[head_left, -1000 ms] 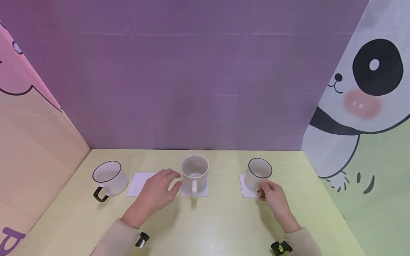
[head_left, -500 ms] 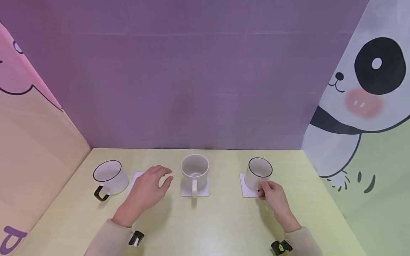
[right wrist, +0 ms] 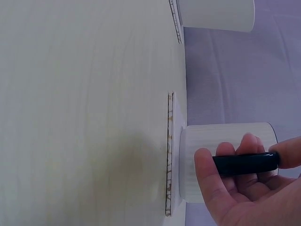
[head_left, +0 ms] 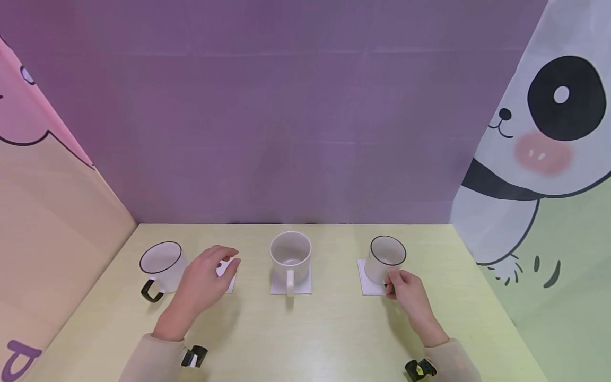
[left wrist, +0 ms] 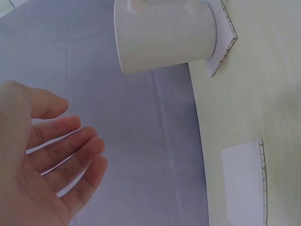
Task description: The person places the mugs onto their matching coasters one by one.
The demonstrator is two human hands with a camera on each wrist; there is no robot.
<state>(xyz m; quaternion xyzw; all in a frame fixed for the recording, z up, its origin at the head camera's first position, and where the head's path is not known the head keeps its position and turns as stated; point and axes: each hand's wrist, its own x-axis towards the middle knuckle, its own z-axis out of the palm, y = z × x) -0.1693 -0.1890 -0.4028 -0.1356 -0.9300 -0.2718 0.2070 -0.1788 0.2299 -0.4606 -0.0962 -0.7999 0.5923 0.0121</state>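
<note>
My right hand grips the black handle of a white mug with a dark rim, which stands on a white square coaster at the right. With nothing in its loosely bent fingers, my left hand hovers over another white coaster and partly hides it. An all-white mug stands on a middle coaster, its handle toward me. To the left of my left hand, a wider white mug with a dark rim and black handle sits directly on the table.
The pale wooden table ends at a purple cloth backdrop. A printed panda panel borders it on the right, and a pink and beige panel on the left.
My left hand has moved left, away from the middle mug and over toward the wider mug, uncovering the right part of the left coaster. The right hand keeps its hold on the mug handle.
</note>
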